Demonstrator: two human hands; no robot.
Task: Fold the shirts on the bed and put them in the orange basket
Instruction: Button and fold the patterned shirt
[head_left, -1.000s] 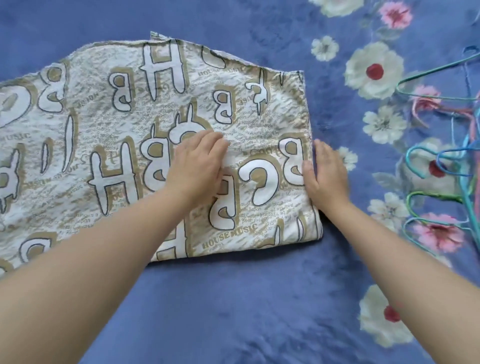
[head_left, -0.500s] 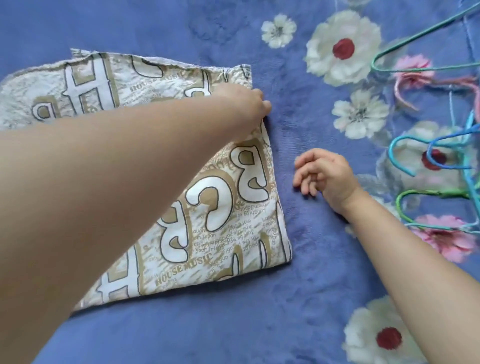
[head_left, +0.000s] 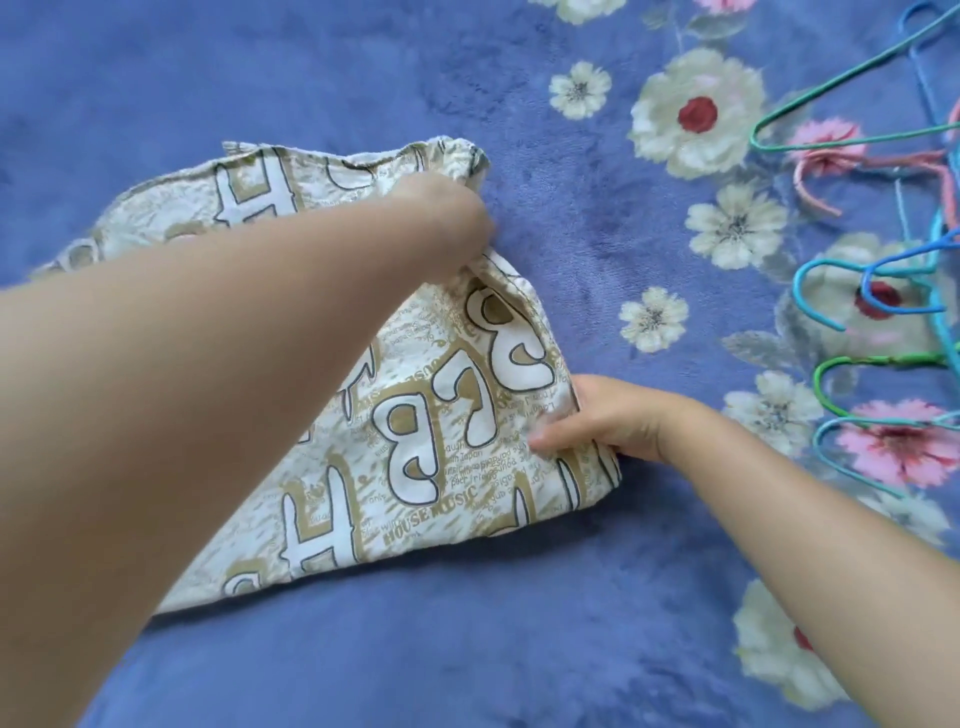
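The printed shirt (head_left: 467, 374), lying flat a second ago, is now gripped along its right edge by the left hand (head_left: 441, 218) and right hand (head_left: 597, 421) for another fold on the bed (head_left: 519, 623).

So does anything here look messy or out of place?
Only the coat hangers: they lie in a loose tangle on the blanket at the right edge. The shirt is bunched at its right edge, where both hands grip it. No basket in view.
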